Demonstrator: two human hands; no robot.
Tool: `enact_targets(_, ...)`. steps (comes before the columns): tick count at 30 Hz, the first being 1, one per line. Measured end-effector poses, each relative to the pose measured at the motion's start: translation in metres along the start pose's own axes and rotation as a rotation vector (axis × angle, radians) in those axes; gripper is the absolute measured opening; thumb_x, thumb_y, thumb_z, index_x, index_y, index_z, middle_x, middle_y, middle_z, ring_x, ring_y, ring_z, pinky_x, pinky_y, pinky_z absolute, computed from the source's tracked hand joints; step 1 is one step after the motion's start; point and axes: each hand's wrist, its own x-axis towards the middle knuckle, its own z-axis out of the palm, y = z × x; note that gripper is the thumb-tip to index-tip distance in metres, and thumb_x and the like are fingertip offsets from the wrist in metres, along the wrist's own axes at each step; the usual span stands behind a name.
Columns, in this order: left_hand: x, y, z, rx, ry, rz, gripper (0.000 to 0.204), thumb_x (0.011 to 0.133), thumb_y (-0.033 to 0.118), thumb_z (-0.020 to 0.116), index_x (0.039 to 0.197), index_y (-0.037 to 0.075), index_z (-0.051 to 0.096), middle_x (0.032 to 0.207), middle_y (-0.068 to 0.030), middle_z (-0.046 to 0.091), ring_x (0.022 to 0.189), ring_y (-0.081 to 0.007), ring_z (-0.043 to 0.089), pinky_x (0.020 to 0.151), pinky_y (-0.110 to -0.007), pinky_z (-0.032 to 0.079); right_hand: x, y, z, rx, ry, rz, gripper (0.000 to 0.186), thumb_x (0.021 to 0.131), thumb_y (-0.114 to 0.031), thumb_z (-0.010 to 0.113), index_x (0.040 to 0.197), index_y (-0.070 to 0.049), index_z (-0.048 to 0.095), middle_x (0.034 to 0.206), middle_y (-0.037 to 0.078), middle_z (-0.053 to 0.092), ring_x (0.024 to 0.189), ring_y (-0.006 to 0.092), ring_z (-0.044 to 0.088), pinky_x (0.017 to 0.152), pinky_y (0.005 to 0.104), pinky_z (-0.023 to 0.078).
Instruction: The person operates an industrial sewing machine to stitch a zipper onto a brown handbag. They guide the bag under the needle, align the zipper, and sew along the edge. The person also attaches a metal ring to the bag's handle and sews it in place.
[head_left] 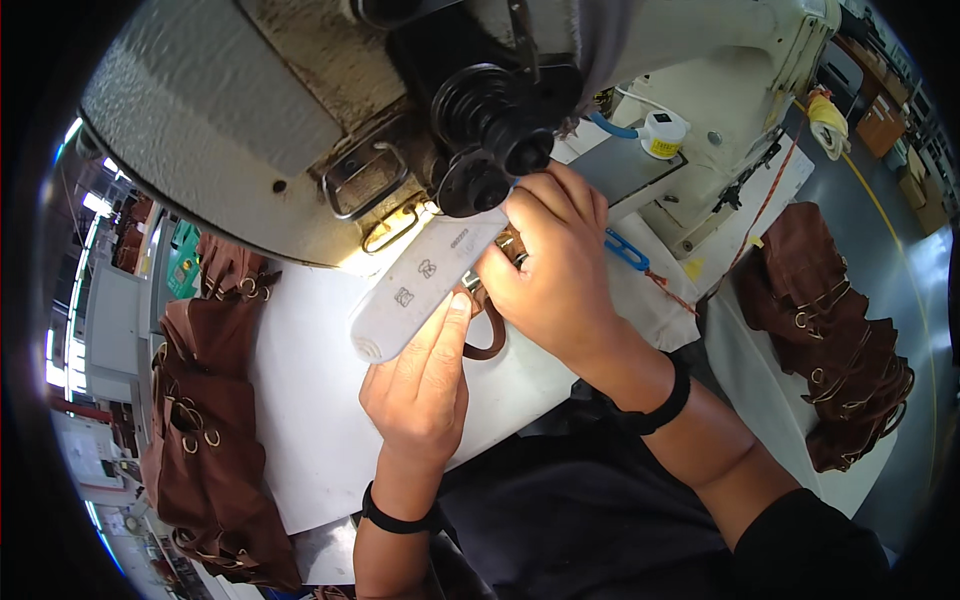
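Note:
Under the head of a sewing machine (300,130), my two hands meet at a brown leather strap (492,340) that loops down in a curve. My right hand (560,265) is closed round the strap and its metal fitting (472,283), thumb and fingers curled in. My left hand (425,380) holds the strap's near side, fingers pressed together and fingertips beside the metal fitting; its thumb is hidden. A pale oblong plate (430,275) with small printed marks hangs from the machine and covers part of the work. Needle and strap end are out of sight.
Brown leather pieces with metal rings are heaped at left (205,420) and at right (825,340). A white worktop (310,400) lies under the hands. Near the machine arm stand a white round container (662,135) and a blue tool (627,249) on a red cord.

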Motion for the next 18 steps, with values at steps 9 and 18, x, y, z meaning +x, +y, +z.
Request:
enact_targets(9,0.0021,-0.0028,0.0025,-0.017,-0.001,0.011,0.035,0.083,-0.014,0.073,0.115,-0.002,0.077,0.108,-0.0173,0.079,0.105,-0.0322,0.077,0.094,-0.04,0.062,0.0015,-0.0002,0.0006,0.011,0.007,0.018,0.017,0.077,-0.013,0.079,0.087,-0.005,0.069,0.102,0.008,0.067,0.122,0.0299,0.058,0.106,0.0487,0.036)
enact_targets(18,-0.0024,-0.0028,0.0056,-0.05,0.031,-0.067,0.03,0.083,-0.015,0.075,0.111,-0.002,0.077,0.107,-0.0176,0.079,0.106,-0.0327,0.077,0.094,-0.039,0.062,0.0016,-0.0008,0.0008,-0.008,-0.012,0.016,0.018,0.078,-0.014,0.08,0.089,-0.005,0.07,0.103,0.008,0.068,0.122,0.0297,0.058,0.106,0.0485,0.035)
